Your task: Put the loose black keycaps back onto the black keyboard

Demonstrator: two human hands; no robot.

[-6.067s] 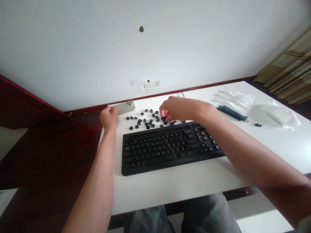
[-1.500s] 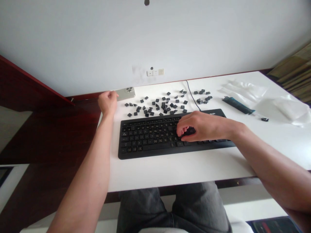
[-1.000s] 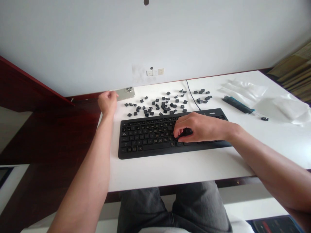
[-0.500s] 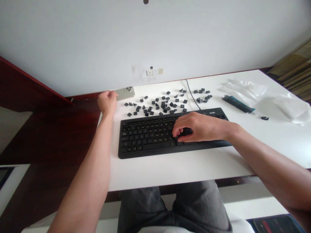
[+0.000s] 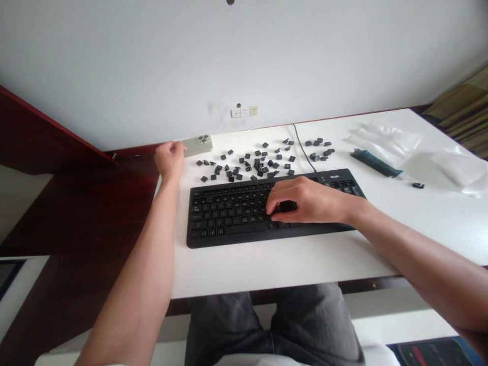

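A black keyboard (image 5: 244, 230) lies on the white table, with many of its key positions bare and others still capped. Over its right half is my right hand (image 5: 301, 199), thumb and curled fingertips close together low at the keys. Whatever sits between those fingertips is too small to make out. My left hand (image 5: 170, 158) rests at the table's far left, curled closed beside a phone (image 5: 198, 146) lying camera side up. Loose black keycaps (image 5: 259, 165) are scattered behind the keyboard, some upright and some tipped over.
A cable (image 5: 303, 147) runs from the keyboard's back edge to the wall. On the right lie a dark tube-like packet (image 5: 375, 162), a small black piece (image 5: 418, 185) at its end, and crumpled clear plastic bags (image 5: 457, 170). Wall sockets (image 5: 244, 111) sit behind the table.
My right hand has slid slightly left over the keyboard, its fingers still curled. The left hand stays beside the phone.
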